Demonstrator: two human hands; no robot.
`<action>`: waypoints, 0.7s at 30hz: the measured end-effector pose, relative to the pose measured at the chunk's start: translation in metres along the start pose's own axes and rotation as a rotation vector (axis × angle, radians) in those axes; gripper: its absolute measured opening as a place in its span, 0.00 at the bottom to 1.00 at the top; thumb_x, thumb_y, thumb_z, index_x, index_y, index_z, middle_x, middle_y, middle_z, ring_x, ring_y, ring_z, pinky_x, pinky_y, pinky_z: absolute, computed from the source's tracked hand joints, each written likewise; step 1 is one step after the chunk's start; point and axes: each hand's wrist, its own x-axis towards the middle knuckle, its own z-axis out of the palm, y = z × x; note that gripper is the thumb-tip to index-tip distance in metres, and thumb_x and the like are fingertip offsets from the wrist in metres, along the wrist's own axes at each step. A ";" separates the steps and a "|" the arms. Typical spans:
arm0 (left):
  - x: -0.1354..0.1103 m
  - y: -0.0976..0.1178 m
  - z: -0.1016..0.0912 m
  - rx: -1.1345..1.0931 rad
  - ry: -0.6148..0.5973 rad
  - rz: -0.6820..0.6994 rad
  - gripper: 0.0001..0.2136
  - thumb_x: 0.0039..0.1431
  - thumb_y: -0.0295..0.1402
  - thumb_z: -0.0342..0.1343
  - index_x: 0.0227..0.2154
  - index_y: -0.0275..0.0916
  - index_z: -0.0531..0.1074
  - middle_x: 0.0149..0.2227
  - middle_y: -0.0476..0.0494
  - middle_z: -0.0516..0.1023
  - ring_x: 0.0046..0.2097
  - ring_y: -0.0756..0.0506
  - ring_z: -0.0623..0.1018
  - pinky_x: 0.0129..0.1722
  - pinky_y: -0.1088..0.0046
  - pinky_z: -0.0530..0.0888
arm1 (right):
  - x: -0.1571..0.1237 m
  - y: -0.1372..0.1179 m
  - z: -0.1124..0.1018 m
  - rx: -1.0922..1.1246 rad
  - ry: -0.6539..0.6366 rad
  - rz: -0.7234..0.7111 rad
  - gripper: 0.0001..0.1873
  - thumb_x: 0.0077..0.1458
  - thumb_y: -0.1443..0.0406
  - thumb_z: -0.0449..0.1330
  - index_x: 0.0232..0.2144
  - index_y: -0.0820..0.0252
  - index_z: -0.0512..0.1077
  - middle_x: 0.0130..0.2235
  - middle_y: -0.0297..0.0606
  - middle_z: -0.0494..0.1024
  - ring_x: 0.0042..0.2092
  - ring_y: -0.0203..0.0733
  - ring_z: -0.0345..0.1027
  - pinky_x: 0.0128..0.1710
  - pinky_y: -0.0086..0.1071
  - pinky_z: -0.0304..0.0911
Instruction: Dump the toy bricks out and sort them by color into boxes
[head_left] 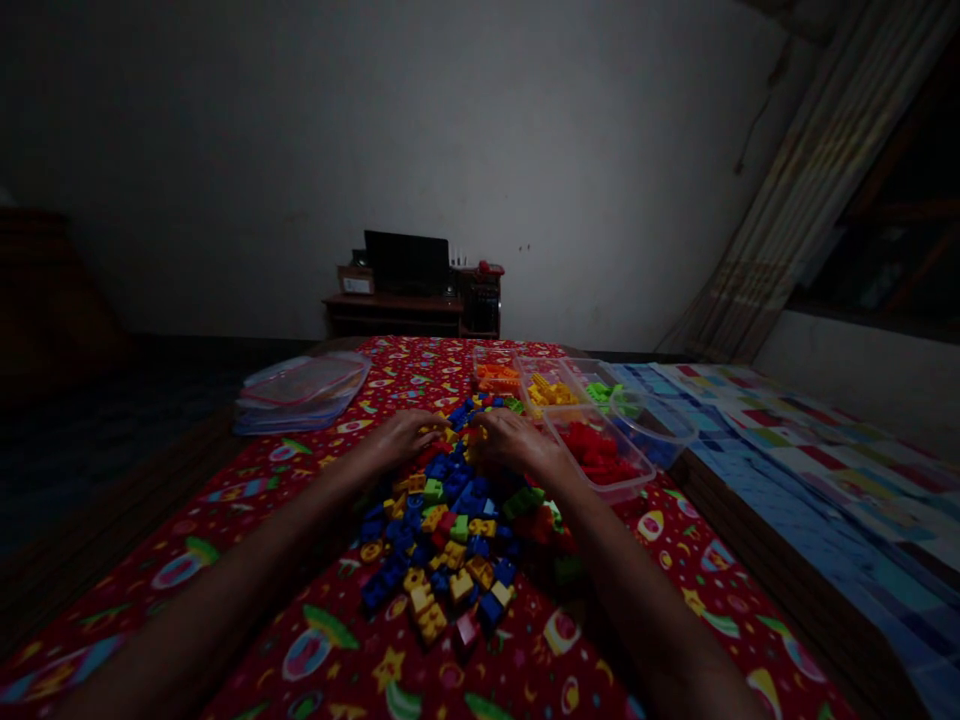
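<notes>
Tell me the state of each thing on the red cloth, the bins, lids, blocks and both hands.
Left hand: palm down on the blocks.
Right hand: palm down on the blocks.
Block pile: loose, mixed colours.
Red-block bin: open, partly filled.
Yellow-block bin: open, partly filled.
Orange-block bin: open, partly filled.
Lids: stacked, off the bins.

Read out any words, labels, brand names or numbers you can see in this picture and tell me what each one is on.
None can be read.
The red cloth shows only pictures: stars, planets, rockets.
The box on the far desk has a pale label, too small and dim to read.
The bricks under the left hand and right hand, and the tubs, bear no visible lettering.
</notes>
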 end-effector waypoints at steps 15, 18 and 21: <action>0.009 0.017 -0.012 -0.342 0.161 -0.148 0.32 0.49 0.59 0.52 0.47 0.38 0.76 0.36 0.40 0.83 0.39 0.39 0.80 0.38 0.66 0.76 | 0.014 0.001 -0.011 -0.027 0.162 0.109 0.12 0.62 0.60 0.53 0.38 0.59 0.74 0.35 0.40 0.79 0.34 0.38 0.69 0.30 0.28 0.51; 0.006 0.006 -0.023 -0.338 0.161 -0.192 0.32 0.48 0.60 0.51 0.44 0.39 0.77 0.36 0.40 0.83 0.39 0.39 0.81 0.39 0.65 0.76 | 0.014 0.030 -0.024 -0.022 0.204 0.290 0.13 0.61 0.60 0.54 0.36 0.59 0.76 0.35 0.40 0.79 0.36 0.39 0.70 0.32 0.28 0.54; 0.002 -0.008 -0.032 -0.295 0.149 -0.230 0.29 0.45 0.60 0.52 0.39 0.40 0.79 0.38 0.41 0.83 0.40 0.38 0.81 0.42 0.64 0.76 | 0.018 0.066 -0.031 -0.075 0.223 0.487 0.14 0.60 0.60 0.53 0.37 0.60 0.77 0.38 0.43 0.80 0.38 0.41 0.72 0.33 0.28 0.58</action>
